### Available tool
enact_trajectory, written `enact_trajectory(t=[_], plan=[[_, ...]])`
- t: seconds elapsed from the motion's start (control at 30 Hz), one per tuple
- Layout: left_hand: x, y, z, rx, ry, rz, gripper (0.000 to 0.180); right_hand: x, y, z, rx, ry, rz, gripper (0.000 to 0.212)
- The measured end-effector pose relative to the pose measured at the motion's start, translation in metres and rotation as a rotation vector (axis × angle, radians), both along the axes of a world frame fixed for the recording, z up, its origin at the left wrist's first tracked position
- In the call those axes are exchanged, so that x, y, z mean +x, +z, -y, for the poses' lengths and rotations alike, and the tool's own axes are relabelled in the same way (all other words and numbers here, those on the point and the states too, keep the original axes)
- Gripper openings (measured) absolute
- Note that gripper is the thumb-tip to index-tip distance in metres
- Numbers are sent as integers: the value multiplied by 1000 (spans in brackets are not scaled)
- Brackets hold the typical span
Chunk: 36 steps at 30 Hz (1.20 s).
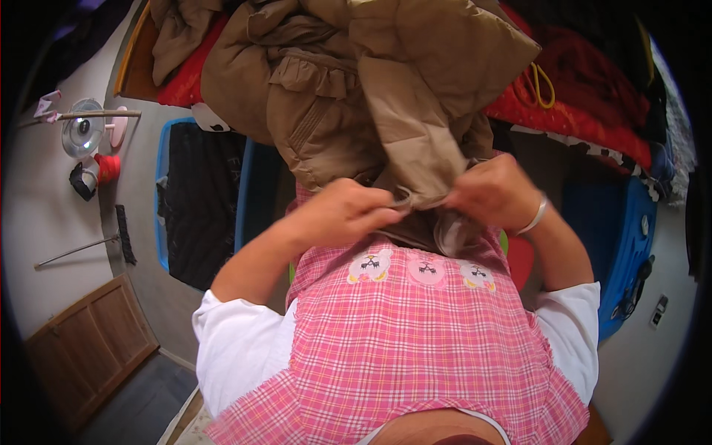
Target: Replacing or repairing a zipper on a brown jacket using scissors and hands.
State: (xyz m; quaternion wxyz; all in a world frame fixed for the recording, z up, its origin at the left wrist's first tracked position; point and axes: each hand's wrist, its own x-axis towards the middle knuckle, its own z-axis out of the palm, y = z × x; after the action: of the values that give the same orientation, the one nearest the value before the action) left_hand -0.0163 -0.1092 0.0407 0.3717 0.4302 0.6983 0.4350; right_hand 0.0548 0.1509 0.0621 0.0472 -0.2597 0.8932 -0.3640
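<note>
A brown padded jacket (319,119) lies bunched on the table in front of me, its lower part hanging down toward my lap. My left hand (352,213) pinches the garment's near edge, thumb and fingers pressed together. Close by on the right, my right hand (495,194) is closed on the same edge and slightly blurred. Between the two hands the fabric is drawn into a short stretch, with thin light loops or folds beside the fingers that I cannot make out clearly. The jacket hides most of the tabletop beneath it.
A red cloth (593,126) covers the table, with a yellow loop (544,85) on its right. At left stands a blue-rimmed tub (162,185) holding dark clothes (200,200); a blue bin (623,245) is at right. A fan (83,127) and wooden door (93,341) are farther left.
</note>
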Motion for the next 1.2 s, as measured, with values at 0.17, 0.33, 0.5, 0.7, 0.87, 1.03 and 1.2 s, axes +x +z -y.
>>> enact_trajectory(t=[0.17,0.33,0.5,0.7,0.87,1.03,1.2], plan=[[-22,-8,53,-126,196,126,30,15,3,-74,-88,-350,167,21],[-32,-32,78,-114,334,220,32,32,-31,-117,-192,-537,243,23],[-27,-41,80,-198,399,372,22,27,-61,-109,-265,-589,422,26],[-17,-15,37,-122,441,-358,37,14,-41,-67,117,-715,-324,17],[-6,-25,-19,-47,327,-582,31,2,-9,-2,124,-420,-404,20],[-11,-38,-37,-30,374,-553,21,-23,-27,14,274,-225,-374,14],[-28,-7,-39,117,426,-207,12,-51,-15,-3,-145,-213,-27,11]])
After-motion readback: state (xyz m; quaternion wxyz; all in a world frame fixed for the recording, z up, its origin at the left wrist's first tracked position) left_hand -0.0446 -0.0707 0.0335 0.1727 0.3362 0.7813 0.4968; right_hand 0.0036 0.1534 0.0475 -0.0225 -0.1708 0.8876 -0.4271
